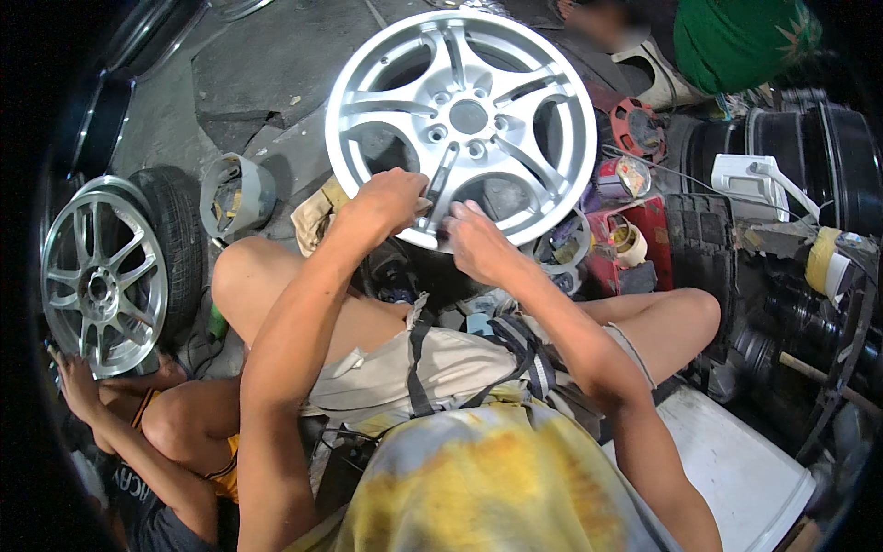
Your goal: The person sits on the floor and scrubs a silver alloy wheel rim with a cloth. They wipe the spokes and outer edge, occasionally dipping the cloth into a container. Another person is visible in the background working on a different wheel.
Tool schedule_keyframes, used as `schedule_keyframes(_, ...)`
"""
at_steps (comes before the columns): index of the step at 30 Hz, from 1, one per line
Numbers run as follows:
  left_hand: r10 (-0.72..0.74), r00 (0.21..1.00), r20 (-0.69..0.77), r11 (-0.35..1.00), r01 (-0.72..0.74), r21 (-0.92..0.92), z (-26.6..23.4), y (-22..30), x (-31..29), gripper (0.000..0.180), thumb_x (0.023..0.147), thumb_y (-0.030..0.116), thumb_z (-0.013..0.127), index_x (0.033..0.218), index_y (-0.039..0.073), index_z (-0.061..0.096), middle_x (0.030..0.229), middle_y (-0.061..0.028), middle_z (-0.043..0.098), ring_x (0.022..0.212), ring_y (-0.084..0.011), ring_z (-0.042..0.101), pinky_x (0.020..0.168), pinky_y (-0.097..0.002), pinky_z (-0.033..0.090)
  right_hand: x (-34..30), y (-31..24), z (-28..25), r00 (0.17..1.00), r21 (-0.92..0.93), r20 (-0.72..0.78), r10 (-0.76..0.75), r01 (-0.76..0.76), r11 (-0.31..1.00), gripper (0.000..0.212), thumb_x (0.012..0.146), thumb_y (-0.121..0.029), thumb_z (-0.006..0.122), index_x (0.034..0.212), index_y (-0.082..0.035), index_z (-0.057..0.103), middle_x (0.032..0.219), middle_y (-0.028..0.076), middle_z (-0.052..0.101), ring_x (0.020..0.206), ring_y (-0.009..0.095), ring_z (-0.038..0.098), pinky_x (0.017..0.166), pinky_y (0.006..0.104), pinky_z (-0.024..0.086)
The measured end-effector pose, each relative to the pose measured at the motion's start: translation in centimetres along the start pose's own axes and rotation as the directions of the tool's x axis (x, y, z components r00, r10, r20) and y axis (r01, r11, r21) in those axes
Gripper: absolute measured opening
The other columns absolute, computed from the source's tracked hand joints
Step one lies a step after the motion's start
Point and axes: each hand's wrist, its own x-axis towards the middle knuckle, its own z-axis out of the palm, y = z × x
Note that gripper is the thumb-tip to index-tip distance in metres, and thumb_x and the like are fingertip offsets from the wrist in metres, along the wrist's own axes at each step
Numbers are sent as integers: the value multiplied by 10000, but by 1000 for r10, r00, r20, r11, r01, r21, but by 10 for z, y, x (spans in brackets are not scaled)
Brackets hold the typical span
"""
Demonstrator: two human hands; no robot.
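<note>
A silver alloy wheel rim (529,87) with split spokes stands before me, its face toward me. My left hand (386,204) is at its lower edge, fingers closed around a small brownish piece that I cannot make out, close against a lower spoke. Just to the right, my right hand (480,241) has its fingers curled at the same lower edge, thumb and fingertips on the rim. Part of the rim's bottom is hidden behind both hands. Beside my left wrist lies a tan cloth (313,217).
At left, a second silver rim (60,262) leans by a black tyre (175,235), near a grey bucket (253,193). A co-worker's hand (78,386) reaches that rim. On the right are a red box (655,241), cans, a white container (743,179) and stacked dark rims (782,138).
</note>
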Motion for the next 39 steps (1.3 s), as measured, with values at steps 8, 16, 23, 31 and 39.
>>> schedule_keyframes(8,-15,999,29,997,12,76,7,-7,7,239,714,-42,652,934,-10,739,897,-262,714,883,-422,706,778,-467,563,2,5,2,1000,-33,7,-11,12,999,249,805,40,535,999,51,690,1007,220,588,1002,405,540,898,463,466)
schedule_keyframes(16,-99,977,186,995,92,44,-5,11,3,222,709,-32,661,908,-19,758,899,-270,714,881,-408,722,765,-457,573,4,2,5,999,81,-40,-22,26,996,223,809,39,535,986,57,670,1030,243,572,967,437,542,884,489,466)
schedule_keyframes(23,-66,978,199,989,38,139,10,15,10,168,744,-5,667,878,-3,768,881,-247,728,878,-393,729,762,-445,580,12,-5,10,997,41,-65,-34,37,998,203,797,20,575,969,70,669,1021,282,599,1058,446,558,942,506,482)
schedule_keyframes(31,38,979,201,972,-83,221,30,61,-11,175,802,17,680,959,-31,742,1035,-240,704,939,-389,721,801,-451,596,-38,19,-38,985,-32,-122,123,-128,991,295,891,39,516,1156,8,641,1049,229,555,978,432,569,862,493,489)
schedule_keyframes(39,179,984,-12,946,-169,276,120,116,27,208,826,19,656,1019,-43,699,1127,-216,610,1063,-350,634,871,-412,546,-76,46,-73,786,239,-461,412,-337,910,230,959,-81,600,1166,3,656,1135,238,671,1055,430,656,932,458,501)
